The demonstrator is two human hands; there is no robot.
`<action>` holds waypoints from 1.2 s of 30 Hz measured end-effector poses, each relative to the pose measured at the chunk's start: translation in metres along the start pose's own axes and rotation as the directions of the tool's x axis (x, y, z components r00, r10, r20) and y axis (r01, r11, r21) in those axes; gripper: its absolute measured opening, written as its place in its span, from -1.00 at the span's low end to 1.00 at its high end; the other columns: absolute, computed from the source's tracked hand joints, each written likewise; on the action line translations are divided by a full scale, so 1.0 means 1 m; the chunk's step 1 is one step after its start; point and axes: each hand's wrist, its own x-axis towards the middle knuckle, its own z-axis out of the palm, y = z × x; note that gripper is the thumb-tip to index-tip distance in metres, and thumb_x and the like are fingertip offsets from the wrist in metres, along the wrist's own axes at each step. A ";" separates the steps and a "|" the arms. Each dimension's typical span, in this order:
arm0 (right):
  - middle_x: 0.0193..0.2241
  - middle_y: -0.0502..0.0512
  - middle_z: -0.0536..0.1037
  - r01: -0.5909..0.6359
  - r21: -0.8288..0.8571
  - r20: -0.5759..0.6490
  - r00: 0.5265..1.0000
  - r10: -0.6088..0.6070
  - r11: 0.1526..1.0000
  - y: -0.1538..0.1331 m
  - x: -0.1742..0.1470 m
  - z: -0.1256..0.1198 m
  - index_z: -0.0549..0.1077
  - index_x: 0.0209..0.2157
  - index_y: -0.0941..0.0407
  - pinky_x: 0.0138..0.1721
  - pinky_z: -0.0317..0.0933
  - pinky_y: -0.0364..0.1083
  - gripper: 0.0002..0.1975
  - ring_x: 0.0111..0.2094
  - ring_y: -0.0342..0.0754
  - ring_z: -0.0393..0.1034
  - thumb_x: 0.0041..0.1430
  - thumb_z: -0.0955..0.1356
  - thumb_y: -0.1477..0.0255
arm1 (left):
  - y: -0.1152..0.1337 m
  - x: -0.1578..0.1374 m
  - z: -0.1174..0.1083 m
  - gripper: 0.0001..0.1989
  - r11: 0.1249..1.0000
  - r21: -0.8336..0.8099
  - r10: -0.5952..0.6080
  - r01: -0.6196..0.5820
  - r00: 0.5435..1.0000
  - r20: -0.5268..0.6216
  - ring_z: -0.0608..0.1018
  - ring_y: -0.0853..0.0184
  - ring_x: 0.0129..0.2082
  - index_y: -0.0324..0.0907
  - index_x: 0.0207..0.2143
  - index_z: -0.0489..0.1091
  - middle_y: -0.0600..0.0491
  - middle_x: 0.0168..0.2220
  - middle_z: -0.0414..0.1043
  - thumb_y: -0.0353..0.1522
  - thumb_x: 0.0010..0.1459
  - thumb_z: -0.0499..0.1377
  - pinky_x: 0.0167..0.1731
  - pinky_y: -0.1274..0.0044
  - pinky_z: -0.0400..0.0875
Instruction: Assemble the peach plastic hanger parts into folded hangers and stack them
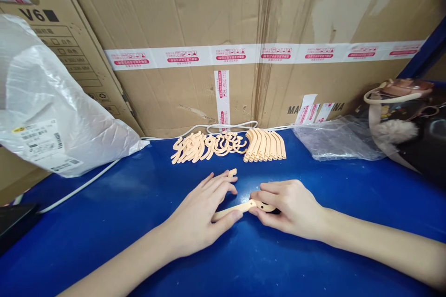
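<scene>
My left hand [205, 209] has its thumb along a pale peach plastic hanger arm [232, 211], which lies against its palm while the other fingers reach forward. My right hand [292, 206] is closed in a pinch on a curved peach hanger piece [265, 206] with a small dark hole. The two pieces meet end to end between my hands. Just at my left fingertips is a small peach plastic piece [232, 173]; whether the fingers touch it I cannot tell. Beyond my hands lie a loose heap of S-shaped hooks [195, 146] and a neat row of curved hanger arms [265, 145].
The blue tabletop [244, 264] runs back to large cardboard boxes [181, 88]. At the left stands a white plastic parcel [66, 116], with a white cable [81, 185] beside it. A clear plastic bag [337, 139] and a dark bag [425, 134] are at the right.
</scene>
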 end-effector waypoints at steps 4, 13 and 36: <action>-0.57 -0.05 0.36 -0.016 -0.001 -0.008 1.000 0.016 1.000 0.001 0.001 -0.001 0.44 -0.39 0.13 -0.56 -0.04 -0.16 -0.68 -0.59 -0.19 0.23 0.34 0.16 0.32 | -0.011 0.000 -0.006 -0.66 0.990 -0.143 -0.003 0.004 1.000 0.004 0.19 0.19 0.26 -0.04 0.08 0.20 0.01 0.27 0.12 -0.40 0.25 0.02 0.13 0.25 0.28; -0.58 -0.05 0.36 -0.027 0.005 -0.014 1.000 0.027 1.000 0.003 0.000 0.000 0.46 -0.37 0.14 -0.56 -0.07 -0.16 -0.68 -0.60 -0.19 0.24 0.33 0.18 0.31 | -0.021 0.005 -0.009 -0.53 0.860 -0.503 -0.078 0.091 0.996 0.047 0.30 0.16 0.18 0.00 0.11 0.23 -0.01 0.27 0.09 -0.48 0.14 0.08 -0.32 0.53 0.58; -0.47 0.03 0.39 0.192 0.074 0.012 0.981 -0.194 0.979 -0.002 0.005 -0.005 0.38 -0.38 0.14 -0.39 0.05 -0.09 -0.89 -0.43 -0.09 0.19 0.09 0.23 0.48 | -0.036 0.012 -0.003 -0.82 0.968 -0.238 -0.142 0.076 0.952 -0.272 0.50 0.17 0.01 -0.16 -0.23 0.39 -0.03 -0.06 0.49 -0.36 0.06 0.16 0.04 0.32 0.40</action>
